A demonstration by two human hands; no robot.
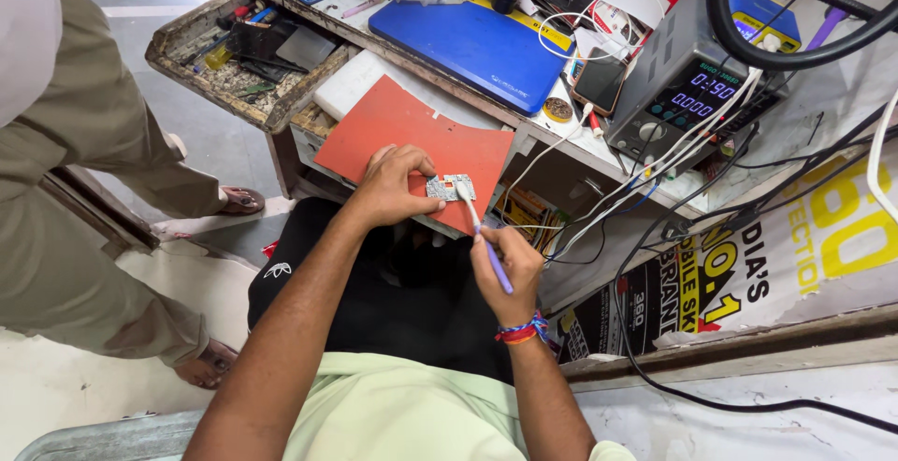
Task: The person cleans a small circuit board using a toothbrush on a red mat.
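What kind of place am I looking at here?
Likely a small electronics repair stall: a bench power supply with a lit display, a small circuit board on an orange mat, tangled cables.

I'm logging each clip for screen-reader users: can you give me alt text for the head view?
Seen from above, a person's left hand steadies a small circuit board on a red mat while the right hand works on it with a purple-handled brush. Behind is a cluttered workbench with a blue mat and a power supply.
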